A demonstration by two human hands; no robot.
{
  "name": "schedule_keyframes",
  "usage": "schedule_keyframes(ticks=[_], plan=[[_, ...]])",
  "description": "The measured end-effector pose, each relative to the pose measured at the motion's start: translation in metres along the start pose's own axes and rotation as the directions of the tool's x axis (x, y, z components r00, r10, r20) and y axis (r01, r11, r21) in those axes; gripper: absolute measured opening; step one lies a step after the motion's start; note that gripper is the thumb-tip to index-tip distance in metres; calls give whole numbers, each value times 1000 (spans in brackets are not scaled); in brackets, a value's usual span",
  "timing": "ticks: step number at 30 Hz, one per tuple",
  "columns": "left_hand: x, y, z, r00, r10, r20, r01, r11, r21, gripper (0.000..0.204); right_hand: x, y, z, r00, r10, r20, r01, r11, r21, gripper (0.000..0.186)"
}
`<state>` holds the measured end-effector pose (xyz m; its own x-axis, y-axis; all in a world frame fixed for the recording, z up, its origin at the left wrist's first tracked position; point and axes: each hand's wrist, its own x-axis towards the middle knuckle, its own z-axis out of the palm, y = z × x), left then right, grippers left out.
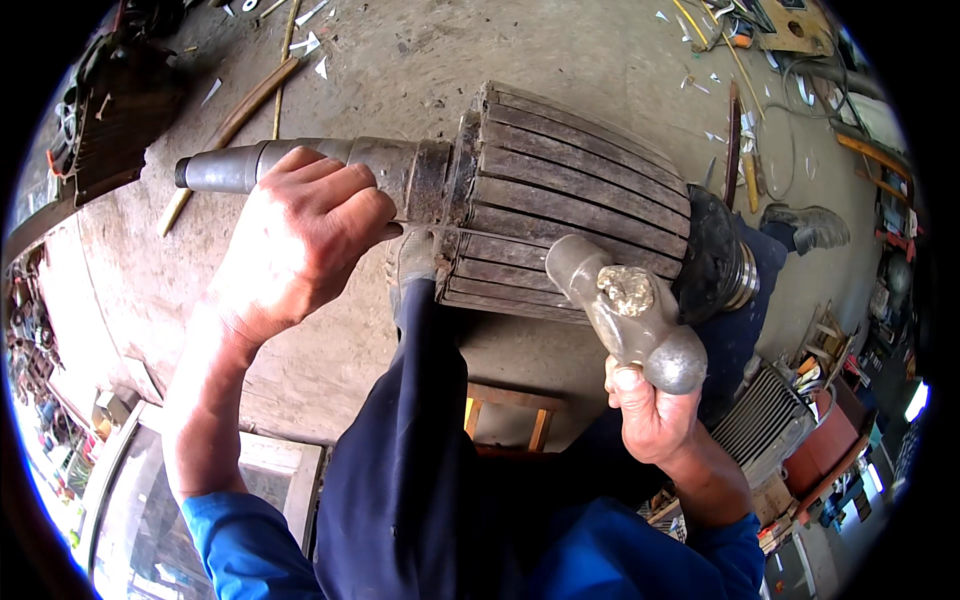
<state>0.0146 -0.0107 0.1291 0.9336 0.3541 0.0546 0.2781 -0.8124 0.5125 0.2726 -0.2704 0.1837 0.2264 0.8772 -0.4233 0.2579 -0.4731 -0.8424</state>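
A large slotted metal rotor (575, 175), brown and worn, lies across in front of me. Its stepped grey shaft (222, 170) points left, and a dark end with rings (735, 270) is at the right. My left hand (310, 220) is closed in a fist in front of the shaft. A thin metal rod (480, 234) runs from it along the rotor's slotted side; its kind is unclear. My right hand (655, 410) grips a ball-peen hammer (625, 300) close under its head. The hammer head hangs over the rotor's lower right; the handle is mostly hidden.
My shoes (415, 255) are on either side of the rotor, and a small wooden stool (510, 405) is between my legs. Wooden sticks (250, 105) and white scraps lie on the concrete floor (400, 60). A glazed frame (280, 465) is at lower left, a finned grey part (765, 420) at right.
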Motion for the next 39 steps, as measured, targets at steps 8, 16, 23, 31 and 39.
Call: schedule_keyframes(ticks=[8, 16, 23, 31, 39], plan=[[4, -10, 4, 998, -49, -39, 43, 988, -151, 23, 21, -32, -12, 987, -160, 25, 161, 987, -24, 14], [6, -5, 5, 996, -30, -89, 23, 997, -75, 23, 56, -72, 3, 990, -82, 118, 99, 984, -145, 19], [12, -8, 2, 992, 15, -123, -21, 999, -49, 21, 59, -75, 6, 982, -133, 132, 152, 978, -146, 17], [7, -7, 3, 992, 20, -126, -25, 999, -39, 19, 58, -69, 8, 980, -120, 160, 152, 967, -206, 23], [10, -7, 9, 988, 43, -151, -33, 997, 69, 21, 52, -52, 12, 974, -184, 136, 212, 950, -230, 21]])
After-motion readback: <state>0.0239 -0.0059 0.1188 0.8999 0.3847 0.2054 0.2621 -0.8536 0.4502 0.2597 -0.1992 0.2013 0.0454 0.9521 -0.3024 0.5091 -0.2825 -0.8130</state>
